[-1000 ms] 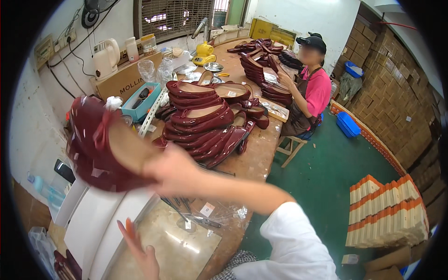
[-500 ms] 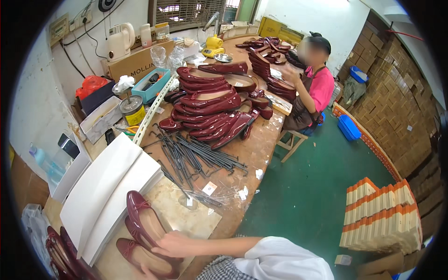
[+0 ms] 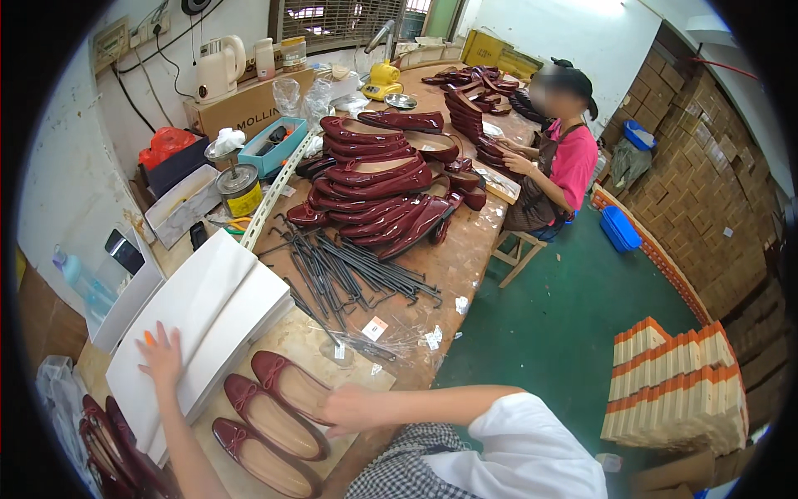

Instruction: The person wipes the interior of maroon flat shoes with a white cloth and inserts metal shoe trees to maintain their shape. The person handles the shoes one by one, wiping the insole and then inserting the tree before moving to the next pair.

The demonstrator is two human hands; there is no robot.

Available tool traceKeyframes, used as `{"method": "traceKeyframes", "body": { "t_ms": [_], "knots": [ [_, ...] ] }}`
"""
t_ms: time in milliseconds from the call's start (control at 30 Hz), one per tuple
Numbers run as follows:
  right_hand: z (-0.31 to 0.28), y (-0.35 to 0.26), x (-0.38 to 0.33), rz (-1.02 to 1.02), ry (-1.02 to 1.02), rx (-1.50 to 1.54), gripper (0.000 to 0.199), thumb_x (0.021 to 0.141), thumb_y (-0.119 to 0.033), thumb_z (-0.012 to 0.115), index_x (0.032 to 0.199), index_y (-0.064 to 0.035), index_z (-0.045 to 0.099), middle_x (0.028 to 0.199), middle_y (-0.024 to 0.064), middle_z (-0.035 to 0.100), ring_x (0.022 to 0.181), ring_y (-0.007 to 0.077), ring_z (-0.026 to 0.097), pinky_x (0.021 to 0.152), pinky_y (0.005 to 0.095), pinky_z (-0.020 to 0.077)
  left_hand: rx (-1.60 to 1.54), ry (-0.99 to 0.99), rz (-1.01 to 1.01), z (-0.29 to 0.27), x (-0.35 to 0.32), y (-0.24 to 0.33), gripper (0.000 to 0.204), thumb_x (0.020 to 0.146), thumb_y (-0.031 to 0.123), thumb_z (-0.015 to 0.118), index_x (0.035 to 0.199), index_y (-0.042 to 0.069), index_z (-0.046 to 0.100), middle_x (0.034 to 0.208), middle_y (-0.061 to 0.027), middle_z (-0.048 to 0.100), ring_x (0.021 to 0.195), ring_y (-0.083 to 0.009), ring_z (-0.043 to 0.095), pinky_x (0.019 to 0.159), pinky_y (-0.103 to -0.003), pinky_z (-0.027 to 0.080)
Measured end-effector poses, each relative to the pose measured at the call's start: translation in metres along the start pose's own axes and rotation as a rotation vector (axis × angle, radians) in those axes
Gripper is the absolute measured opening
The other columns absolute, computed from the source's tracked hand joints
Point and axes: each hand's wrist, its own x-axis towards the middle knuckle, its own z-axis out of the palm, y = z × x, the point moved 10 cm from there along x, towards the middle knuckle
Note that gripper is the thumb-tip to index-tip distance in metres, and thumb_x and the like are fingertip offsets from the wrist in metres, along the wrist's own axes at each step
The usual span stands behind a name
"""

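Observation:
Three burgundy ballet flats with small bows lie side by side on a pale board in front of me. My right hand (image 3: 353, 407) is closed on the heel of the rightmost ballet flat (image 3: 278, 371). Just left of it are the middle ballet flat (image 3: 264, 407) and the nearest ballet flat (image 3: 258, 459), untouched. My left hand (image 3: 161, 356) lies with spread fingers on a stack of white paper sheets (image 3: 212, 295); something orange shows at one fingertip.
A heap of burgundy flats (image 3: 374, 179) and many dark bent metal rods (image 3: 357, 266) cover the bench beyond. More flats (image 3: 112, 441) stand at lower left. A co-worker in pink (image 3: 573, 158) sits at the far right side, handling shoes. Stacked boxes (image 3: 677, 382) stand on the floor.
My left hand has moved from the nearest shoe up onto the white sheets. The shoe under my right hand has shifted right and down, so three flats now show side by side.

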Motion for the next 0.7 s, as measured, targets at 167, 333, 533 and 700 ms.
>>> {"method": "traceKeyframes", "body": {
  "t_ms": [167, 333, 533, 700],
  "knots": [
    [-0.054, 0.018, -0.017, 0.015, 0.493, 0.55, 0.04, 0.09, -0.018, 0.061, 0.128, -0.0086, 0.052, 0.122, 0.009, 0.056, 0.11, 0.0213, 0.055, 0.08, 0.0327, 0.0529, -0.284, 0.556, 0.31, -0.013, -0.023, -0.021, 0.044, 0.088, 0.023, 0.059, 0.13, 0.008, 0.055, 0.127, -0.0207, 0.054, 0.119, -0.0379, 0.049, 0.098, -0.045, 0.04],
    [-0.007, 0.051, -0.011, 0.316, 0.45, 1.912, 0.056, 0.098, -0.029, 0.052, 0.147, -0.011, 0.031, 0.133, 0.0112, 0.05, 0.114, 0.0182, 0.054, 0.09, 0.0342, 0.0503, -0.331, 0.195, 0.973, -0.041, -0.266, 0.122, 0.012, 0.073, 0.021, 0.067, 0.08, 0.011, 0.067, 0.094, -0.0127, 0.064, 0.092, -0.0283, 0.059, 0.082, -0.04, 0.046],
    [0.034, -0.019, -0.009, 0.54, 0.102, 1.833, 0.045, 0.095, -0.024, 0.055, 0.134, -0.0025, 0.046, 0.122, 0.0083, 0.059, 0.111, 0.0183, 0.058, 0.095, 0.0324, 0.0478, -1.044, 0.266, 0.726, -0.052, -0.288, 0.07, 0.013, 0.065, 0.01, 0.07, 0.077, 0.011, 0.067, 0.121, -0.0182, 0.058, 0.117, -0.0258, 0.055, 0.094, -0.04, 0.044],
    [-0.046, -0.009, -0.003, -0.032, 0.296, 0.718, 0.067, 0.08, -0.009, 0.07, 0.139, 0.0003, 0.038, 0.145, 0.0161, 0.04, 0.136, 0.03, 0.036, 0.111, 0.0372, 0.031, -1.097, 0.141, 0.146, 0.007, -0.26, 0.029, 0.038, 0.074, 0.007, 0.065, 0.111, 0.006, 0.059, 0.114, -0.0153, 0.058, 0.099, -0.0235, 0.058, 0.087, -0.029, 0.045]
  ]
}}
